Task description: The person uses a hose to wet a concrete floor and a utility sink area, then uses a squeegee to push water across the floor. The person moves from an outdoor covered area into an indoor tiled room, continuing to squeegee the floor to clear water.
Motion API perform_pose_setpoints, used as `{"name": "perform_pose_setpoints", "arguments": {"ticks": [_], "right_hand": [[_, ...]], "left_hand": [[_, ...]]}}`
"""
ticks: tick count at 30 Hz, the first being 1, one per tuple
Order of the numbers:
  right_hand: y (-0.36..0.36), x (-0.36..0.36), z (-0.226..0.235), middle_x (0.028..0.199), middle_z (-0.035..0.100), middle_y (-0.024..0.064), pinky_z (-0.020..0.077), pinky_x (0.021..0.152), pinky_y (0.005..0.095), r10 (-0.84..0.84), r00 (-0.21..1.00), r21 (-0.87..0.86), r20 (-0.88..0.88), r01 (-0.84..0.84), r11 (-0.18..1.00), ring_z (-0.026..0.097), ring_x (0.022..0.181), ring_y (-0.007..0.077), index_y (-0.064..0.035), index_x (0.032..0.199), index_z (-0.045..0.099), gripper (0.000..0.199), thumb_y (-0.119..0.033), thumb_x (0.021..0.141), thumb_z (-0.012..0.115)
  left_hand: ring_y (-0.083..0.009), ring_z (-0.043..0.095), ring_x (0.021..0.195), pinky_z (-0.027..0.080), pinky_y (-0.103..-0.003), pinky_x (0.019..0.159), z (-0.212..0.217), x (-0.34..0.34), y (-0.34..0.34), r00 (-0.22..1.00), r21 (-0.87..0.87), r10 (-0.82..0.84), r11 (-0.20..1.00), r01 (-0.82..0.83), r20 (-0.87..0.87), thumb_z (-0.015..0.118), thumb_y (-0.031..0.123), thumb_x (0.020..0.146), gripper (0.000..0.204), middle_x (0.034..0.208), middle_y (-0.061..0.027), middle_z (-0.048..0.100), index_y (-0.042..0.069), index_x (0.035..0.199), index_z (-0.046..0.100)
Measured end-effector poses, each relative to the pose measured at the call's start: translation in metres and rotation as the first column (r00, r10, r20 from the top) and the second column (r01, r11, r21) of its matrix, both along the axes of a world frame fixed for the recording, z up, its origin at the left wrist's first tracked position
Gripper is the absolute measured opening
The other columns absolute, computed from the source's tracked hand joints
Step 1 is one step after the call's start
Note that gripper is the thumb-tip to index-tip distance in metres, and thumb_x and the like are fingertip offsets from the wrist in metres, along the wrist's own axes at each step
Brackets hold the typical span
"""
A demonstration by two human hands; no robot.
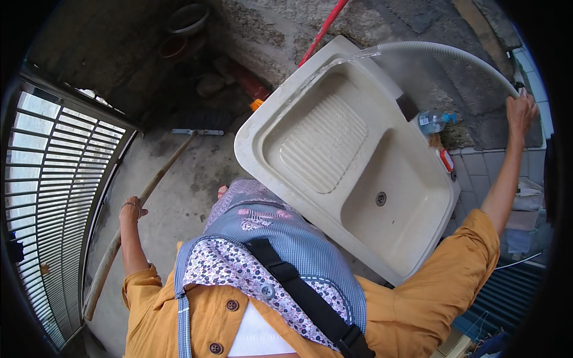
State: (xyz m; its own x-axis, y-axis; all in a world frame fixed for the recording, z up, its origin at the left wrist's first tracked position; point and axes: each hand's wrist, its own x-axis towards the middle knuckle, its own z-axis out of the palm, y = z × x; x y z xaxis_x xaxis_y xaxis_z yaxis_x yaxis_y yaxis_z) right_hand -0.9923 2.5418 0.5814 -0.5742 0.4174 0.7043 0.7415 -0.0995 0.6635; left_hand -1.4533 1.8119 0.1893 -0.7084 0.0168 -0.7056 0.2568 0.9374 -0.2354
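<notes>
My left hand [133, 207] is wrapped round the wooden pole [161, 173] of a long-handled floor tool. The tool's pale crossbar [198, 132] lies on the concrete with something dark along its far side; bristles or rubber, I cannot tell. Far to the right, my right hand [522, 110] is closed at one end of a pale corrugated hose [453, 52]; its fingertips are partly hidden. The hose arches left over the stone ledge, and water [352, 58] streams from its free end along the far rim of a cream laundry sink [245, 143]. The sink has a ribbed washboard [325, 143] and a basin with a drain [381, 198].
A barred metal gate [59, 161] stands at the left. A clear bottle with a blue top [434, 122] and a red-and-white brush [446, 160] sit beside the sink. A red pole [322, 33] leans behind it. Basins [187, 19] lie in the dark far corner.
</notes>
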Motion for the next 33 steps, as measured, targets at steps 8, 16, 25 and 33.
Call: {"name": "perform_pose_setpoints", "arguments": {"ticks": [8,16,25,33], "right_hand": [[-0.008,-0.007,-0.007,0.110,0.049,0.0081,0.0296,0.093,0.0405,-0.042,0.994,0.061,-0.101,0.048,0.997,0.040,0.106,0.0279,-0.0122,0.114,0.049,0.045,-0.031,0.074,0.054],[-0.098,-0.051,-0.064,0.095,0.053,0.0081,0.0383,0.077,0.0325,0.535,0.831,0.115,-0.153,-0.522,0.845,0.049,0.088,0.0180,-0.0065,0.103,0.052,0.046,-0.036,0.070,0.066],[-0.110,-0.116,-0.171,0.080,0.045,0.0012,0.0360,0.057,0.0232,-0.638,-0.014,0.333,-0.770,-0.861,-0.383,0.041,0.070,0.0108,0.0000,0.109,0.047,0.035,-0.020,0.082,0.055],[-0.109,-0.157,-0.147,0.079,0.045,0.0044,0.0356,0.061,0.0239,-0.665,-0.112,0.488,-0.738,-0.769,-0.413,0.040,0.072,0.0127,0.0049,0.107,0.047,0.031,-0.018,0.086,0.046]], "left_hand": [[-0.0275,0.058,0.085,0.047,-0.035,0.075,-0.004,0.004,-0.003,1.000,0.014,-0.008,1.000,0.009,-0.019,0.073,0.026,0.060,0.045,0.088,-0.0138,0.061,0.004,0.096,0.057],[-0.0203,0.057,0.049,0.048,-0.032,0.042,0.015,0.023,-0.002,0.986,0.096,0.166,0.981,-0.167,0.026,0.068,0.019,0.066,0.034,0.068,-0.0119,0.058,-0.002,0.088,0.055],[-0.0172,0.054,0.044,0.046,-0.030,0.041,-0.008,0.071,-0.011,0.921,0.171,0.328,0.915,-0.365,0.209,0.063,0.020,0.071,0.024,0.056,-0.0092,0.055,-0.001,0.073,0.052],[-0.0170,0.050,0.040,0.042,-0.031,0.036,-0.081,0.125,-0.049,0.781,0.227,0.491,0.770,-0.596,0.385,0.064,0.019,0.071,0.027,0.051,-0.0083,0.052,-0.002,0.062,0.049]]}}
